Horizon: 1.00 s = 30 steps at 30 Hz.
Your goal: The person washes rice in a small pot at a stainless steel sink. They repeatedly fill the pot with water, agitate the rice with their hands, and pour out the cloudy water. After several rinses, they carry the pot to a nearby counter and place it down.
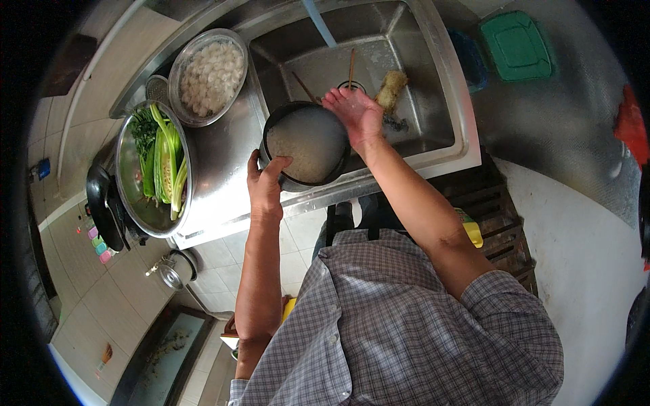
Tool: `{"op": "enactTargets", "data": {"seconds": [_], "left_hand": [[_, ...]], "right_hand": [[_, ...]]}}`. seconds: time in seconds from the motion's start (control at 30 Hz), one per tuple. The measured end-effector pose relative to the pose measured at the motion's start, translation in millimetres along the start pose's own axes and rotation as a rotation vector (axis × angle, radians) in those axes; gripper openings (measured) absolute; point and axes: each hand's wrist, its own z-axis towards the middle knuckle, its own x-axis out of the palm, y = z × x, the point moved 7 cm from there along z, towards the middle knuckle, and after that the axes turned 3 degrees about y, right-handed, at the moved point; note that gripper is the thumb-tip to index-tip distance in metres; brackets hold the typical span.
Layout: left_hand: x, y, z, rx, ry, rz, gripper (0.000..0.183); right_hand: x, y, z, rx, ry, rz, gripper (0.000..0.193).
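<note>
A dark round pot (311, 135) holds cloudy water over pale grains that look like rice, at the near left corner of the sink. My left hand (268, 184) is closed on its near left rim, thumb over the edge. My right hand (359, 116) is open at the pot's right side, palm up and fingers stretched toward the far rim. I cannot tell whether it touches the pot. Behind that hand, in the steel sink (423, 128), lie a tan loofah-like scrubber (391, 91) and a thin wooden stick (352, 65) near the drain.
Left of the sink, a steel bowl of pale round pieces in water (211, 78) stands near a larger bowl of green vegetables (164, 162). A blue hose (319, 24) hangs into the sink. A green plastic lid (516, 47) lies at the far right.
</note>
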Motion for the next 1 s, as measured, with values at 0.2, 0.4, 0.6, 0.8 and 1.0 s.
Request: {"op": "enactTargets", "data": {"seconds": [0.2,0.4,0.6,0.8,1.0], "left_hand": [[0,-3,-1,0.018,-0.025,0.023,0.1],[0,-4,-1,0.035,-0.038,0.049,0.095],[-5,-1,3,0.036,-0.038,0.147,0.108],[-4,-5,-2,0.054,-0.049,0.09,0.09],[-3,-9,-3,0.059,-0.06,0.111,0.089]], "right_hand": [[-2,-4,2,0.036,0.026,0.07,0.039],[0,-5,-1,0.052,0.014,0.092,0.039],[-4,-8,-2,0.034,-0.023,0.056,0.04],[-11,-16,0,0.061,-0.038,0.116,0.039],[-12,-18,-4,0.044,-0.041,0.093,0.036]]}}
